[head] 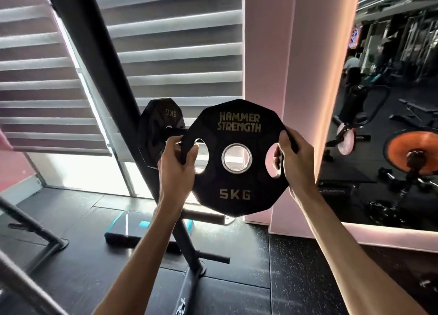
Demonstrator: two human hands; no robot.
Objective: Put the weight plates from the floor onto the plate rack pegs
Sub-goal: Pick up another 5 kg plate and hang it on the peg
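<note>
Head view: both hands hold a black plate [237,158] upright at mid-frame, its face toward the camera, lettered HAMMER STRENGTH above and 5KG below; a steel-ringed hole sits at its centre with a grip slot on either side. The left hand [176,166] clasps the plate's left edge, thumb on the near face beside the left slot, fingers curled round behind, one fingertip showing through the slot. The right hand [295,163] clasps the right edge, fingers wrapped over the rim, thumb hooked at the right slot; both hands are closed tight on the plate, which is off the floor and in the air. Just left and farther off, a second plate [163,129] hangs on a peg [174,131] of the rack [113,61], a dark slanted post; the held plate's left edge overlaps that peg's tip in view, but whether they touch I cannot tell. Two bare pegs [208,216] [214,257] jut rightward lower on the post. A teal-trimmed step [132,231] lies on the floor [296,267] behind the rack; blinds [170,42] fill the far wall; a mirror [391,101] at right shows gym gear.
</note>
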